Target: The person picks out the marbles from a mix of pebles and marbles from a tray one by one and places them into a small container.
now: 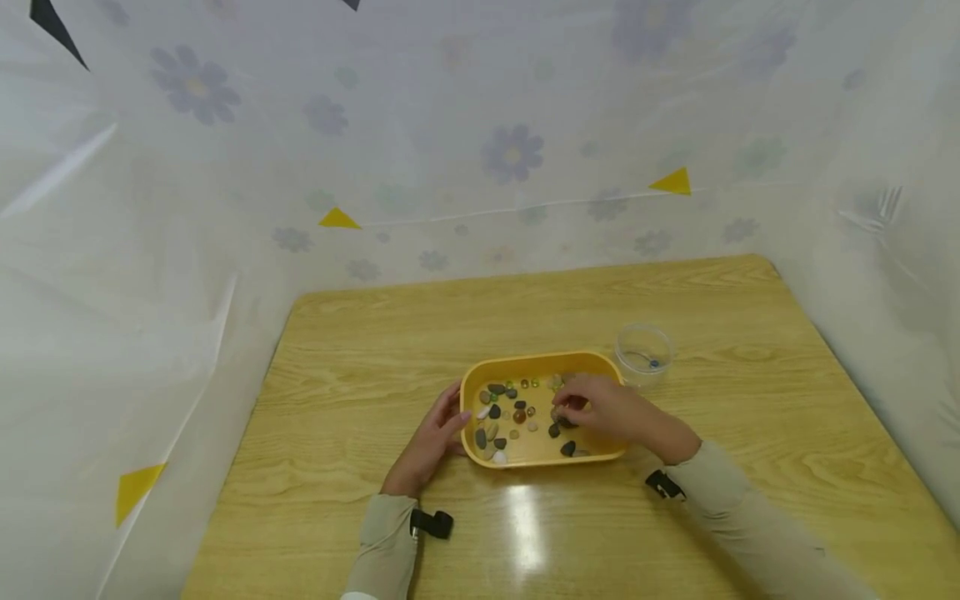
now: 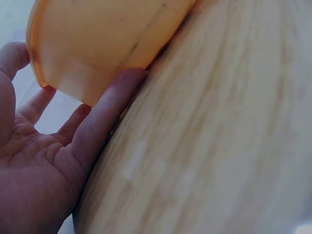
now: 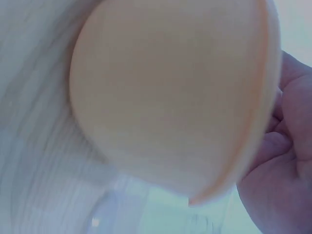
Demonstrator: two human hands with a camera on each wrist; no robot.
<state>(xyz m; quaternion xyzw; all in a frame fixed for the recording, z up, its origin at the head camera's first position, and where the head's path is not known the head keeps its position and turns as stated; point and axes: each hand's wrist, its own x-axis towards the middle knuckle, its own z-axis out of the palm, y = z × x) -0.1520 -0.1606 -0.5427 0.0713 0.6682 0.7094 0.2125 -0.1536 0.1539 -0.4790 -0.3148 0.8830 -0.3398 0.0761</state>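
A yellow plastic tub [image 1: 543, 461] stands on the table with several dark, pale and brown pebbles [image 1: 481, 437] and small glass beads [image 1: 520, 416] spread over its floor. My left hand [image 1: 433, 437] holds the tub's left end, thumb at the rim and fingers along the outer wall; the left wrist view shows this hand [image 2: 44, 156] against the wall [image 2: 107, 44]. Over the right side, my right hand [image 1: 611, 410] reaches into the tub with bent fingers low among the pebbles. Whether they pinch one is hidden. In the right wrist view, the tub wall [image 3: 170, 97] covers these fingertips.
A clear round container [image 1: 645, 350] with a small blue piece [image 1: 655, 363] inside stands just beyond the tub's right back corner. The wooden table [image 1: 360, 358] meets pale flowered sheeting [image 1: 420, 167] at the back and sides.
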